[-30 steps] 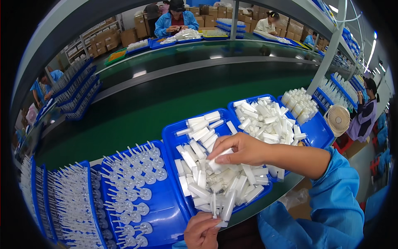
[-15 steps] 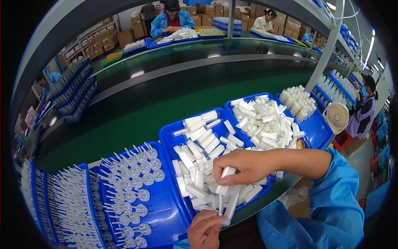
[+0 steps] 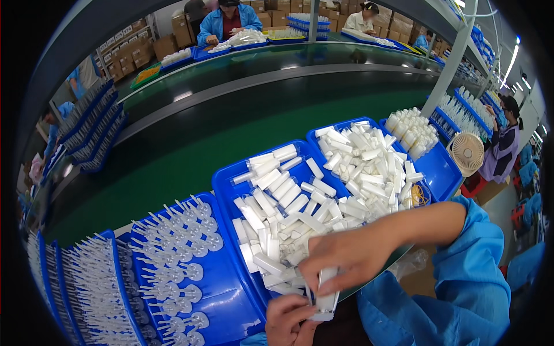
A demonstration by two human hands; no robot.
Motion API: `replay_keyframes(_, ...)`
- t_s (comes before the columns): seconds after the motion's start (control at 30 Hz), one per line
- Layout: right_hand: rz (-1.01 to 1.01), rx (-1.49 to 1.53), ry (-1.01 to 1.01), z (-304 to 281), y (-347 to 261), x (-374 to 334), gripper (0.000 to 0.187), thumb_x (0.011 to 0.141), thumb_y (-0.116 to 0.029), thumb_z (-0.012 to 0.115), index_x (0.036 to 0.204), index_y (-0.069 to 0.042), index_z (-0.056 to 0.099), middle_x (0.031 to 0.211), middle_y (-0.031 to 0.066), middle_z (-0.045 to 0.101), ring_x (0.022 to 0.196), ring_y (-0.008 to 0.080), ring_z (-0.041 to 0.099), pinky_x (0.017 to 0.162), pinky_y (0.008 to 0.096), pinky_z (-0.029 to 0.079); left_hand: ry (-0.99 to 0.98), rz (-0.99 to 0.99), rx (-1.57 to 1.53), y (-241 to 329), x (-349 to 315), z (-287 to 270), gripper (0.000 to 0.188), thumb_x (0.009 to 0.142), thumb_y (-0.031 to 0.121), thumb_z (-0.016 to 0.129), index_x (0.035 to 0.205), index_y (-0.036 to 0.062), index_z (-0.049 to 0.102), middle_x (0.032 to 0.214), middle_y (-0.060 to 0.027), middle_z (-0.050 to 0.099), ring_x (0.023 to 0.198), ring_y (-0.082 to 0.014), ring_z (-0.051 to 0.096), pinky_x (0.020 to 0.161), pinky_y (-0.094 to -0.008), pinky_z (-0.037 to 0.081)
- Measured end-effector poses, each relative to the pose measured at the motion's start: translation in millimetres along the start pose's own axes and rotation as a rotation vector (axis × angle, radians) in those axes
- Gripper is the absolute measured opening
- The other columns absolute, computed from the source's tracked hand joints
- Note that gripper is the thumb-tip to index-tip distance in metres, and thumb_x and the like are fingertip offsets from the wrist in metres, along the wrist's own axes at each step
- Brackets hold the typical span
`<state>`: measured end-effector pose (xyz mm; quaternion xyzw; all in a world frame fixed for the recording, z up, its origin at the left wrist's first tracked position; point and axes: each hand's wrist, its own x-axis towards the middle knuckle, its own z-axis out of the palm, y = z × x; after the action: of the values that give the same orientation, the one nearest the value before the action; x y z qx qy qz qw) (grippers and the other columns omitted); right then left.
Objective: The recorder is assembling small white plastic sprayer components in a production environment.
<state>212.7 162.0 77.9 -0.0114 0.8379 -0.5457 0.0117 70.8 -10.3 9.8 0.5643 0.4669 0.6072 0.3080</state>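
At the near edge, my left hand (image 3: 287, 319) is closed around the lower end of a white rectangular piece with a clear end (image 3: 326, 305). My right hand (image 3: 349, 254), blurred by motion, comes down from above with its fingers closed on the upper part of that same piece. Where the fingers cover it, the piece's exact make-up is hidden. Behind my hands lies a blue tray (image 3: 218, 183) with many loose white blocks in clear sleeves (image 3: 268, 179). To the left, clear round-based parts with thin stems (image 3: 184, 242) stand in another blue tray (image 3: 225, 288).
A third blue tray (image 3: 311, 138) of white pieces sits to the right, with upright bottle-like parts (image 3: 412, 132) beyond and a small beige fan (image 3: 466, 151). Stacked trays of stemmed parts (image 3: 95, 282) stand left. A green conveyor (image 3: 231, 127) runs behind; people work across it.
My right hand has moved down toward my left, and the two pieces they held apart now meet between my hands. The whole view has shifted slightly.
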Motion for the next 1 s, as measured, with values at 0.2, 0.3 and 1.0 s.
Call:
replay_keyframes(0.2,-0.011,-0.053,0.023,17,0,8,0.019,0.088,-0.018,0.053,0.102,-0.007,0.047,0.092,0.0061,0.051,0.087,0.0216,0.051,0.086,0.0319,0.029,0.029,-0.030,0.036,6,-8,-11,0.023,0.075,0.000,0.065,0.095,0.0025,0.053,0.100,-0.0140,0.047,0.088,-0.0228,0.050,0.079,-0.0317,0.042)
replay_keyframes(0.3,0.326,-0.065,-0.046,-15,1,30,0.032,0.083,-0.013,0.054,0.111,-0.006,0.040,0.105,0.0106,0.046,0.099,0.0242,0.045,0.089,0.0355,0.030,0.118,-0.143,-0.012,-3,-6,-13,0.020,0.076,-0.005,0.061,0.093,0.0015,0.053,0.103,-0.0144,0.049,0.096,-0.0252,0.049,0.083,-0.0340,0.041)
replay_keyframes(1.0,0.176,0.246,0.495,-34,43,10,0.020,0.084,-0.012,0.062,0.103,-0.006,0.065,0.089,0.0026,0.057,0.082,0.0112,0.054,0.067,0.0240,0.042,0.152,0.087,0.189,8,7,-6,0.009,0.071,0.005,0.069,0.079,0.0072,0.066,0.082,-0.0069,0.062,0.095,-0.0315,0.050,0.086,-0.0432,0.036)
